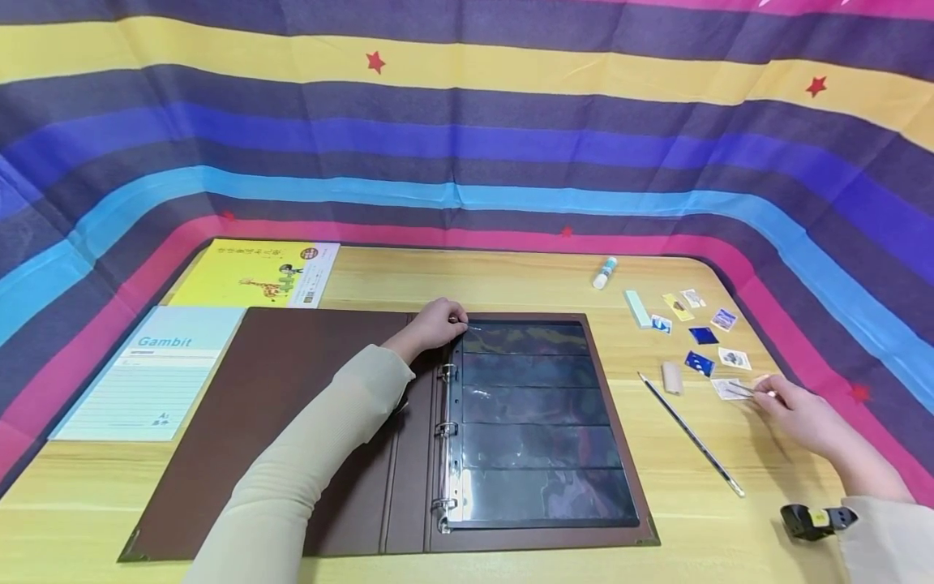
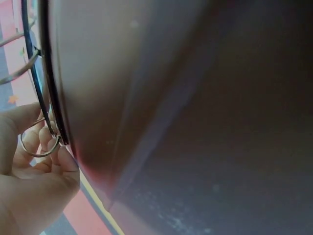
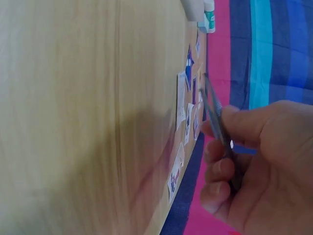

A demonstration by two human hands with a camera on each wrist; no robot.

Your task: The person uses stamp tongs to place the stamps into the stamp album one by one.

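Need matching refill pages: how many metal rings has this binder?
4: one ring at the left hand, clearest in the left wrist view; three rings down the left side of the black sheet.

Slim metal tweezers at the right of the frame, and I catch a dull grey shine along them! Over to the centre: my pocket sheet, slick clear plastic on black, throwing glare beside polished metal rings. Lower left, the binder looks like smooth brown leather, low sheen. At right, slips of printed paper; the table, smooth grained wood; up top, a hanging of creased cloth; my sleeve, matt fabric!
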